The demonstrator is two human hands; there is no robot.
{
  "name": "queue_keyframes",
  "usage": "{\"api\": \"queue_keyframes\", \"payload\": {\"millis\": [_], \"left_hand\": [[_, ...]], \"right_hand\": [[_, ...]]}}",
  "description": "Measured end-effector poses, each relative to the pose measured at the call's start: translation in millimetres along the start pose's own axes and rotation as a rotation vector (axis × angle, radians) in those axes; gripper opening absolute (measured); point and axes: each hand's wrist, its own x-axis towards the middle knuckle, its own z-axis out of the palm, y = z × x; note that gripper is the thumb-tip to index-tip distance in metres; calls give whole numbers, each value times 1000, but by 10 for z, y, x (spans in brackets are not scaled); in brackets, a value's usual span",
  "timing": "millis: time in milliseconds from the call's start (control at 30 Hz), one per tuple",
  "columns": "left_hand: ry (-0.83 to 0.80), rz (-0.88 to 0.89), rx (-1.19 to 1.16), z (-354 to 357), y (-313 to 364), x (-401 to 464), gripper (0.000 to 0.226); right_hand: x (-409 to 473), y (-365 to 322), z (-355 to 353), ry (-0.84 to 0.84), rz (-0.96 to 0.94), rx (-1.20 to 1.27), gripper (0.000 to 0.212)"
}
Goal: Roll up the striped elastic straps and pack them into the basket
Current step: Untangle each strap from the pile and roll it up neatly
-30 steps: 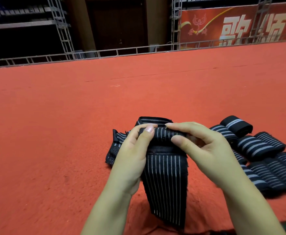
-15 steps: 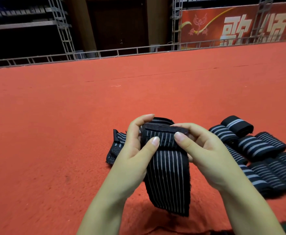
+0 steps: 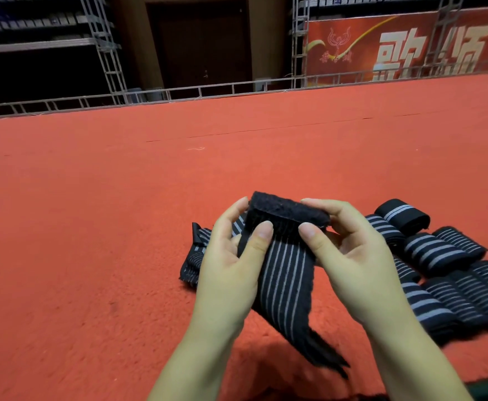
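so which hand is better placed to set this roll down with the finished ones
Right. The right hand holds the strap on the side nearest the finished rolls; the left hand is farther away.

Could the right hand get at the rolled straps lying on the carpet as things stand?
Probably not at once: the right hand pinches the strap being rolled. The rolled straps lie just beside it with nothing between.

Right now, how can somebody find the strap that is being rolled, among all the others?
Look at the red carpet, near its front edge. Rolled straps lie in a group at the right; the strap being rolled is held above the carpet between left hand and right hand, its tail hanging loose.
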Motion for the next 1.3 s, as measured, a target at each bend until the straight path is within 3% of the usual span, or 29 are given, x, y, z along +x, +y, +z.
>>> {"api": "queue_keyframes", "payload": {"millis": [200, 400, 500, 600, 767, 933, 1100, 1300], "left_hand": [[12, -26, -55, -10, 20, 21, 48], [56, 0, 69, -35, 3, 27, 54], [53, 28, 70, -55, -20, 28, 23], [20, 51, 60, -83, -35, 20, 23], [-40, 99, 125, -88, -18, 2, 30], [-116, 127, 197, -118, -8, -17, 36], [-179, 43, 142, -104, 19, -25, 43], [-201, -7, 112, -57, 4, -48, 73]], "right_hand": [[-22, -48, 26, -24, -144, -152, 27], [-23, -3, 62, -87, -268, -190, 32], [-13, -26, 25, -147, -164, -103, 32], [5, -75, -38, -238, -60, -1, 22], [4, 15, -20, -230, 145, -20, 62], [-11, -17, 12, -240, 266, 127, 32], [11, -57, -31, -207, 240, 329, 20], [26, -58, -53, -87, 117, 256, 21]]}}
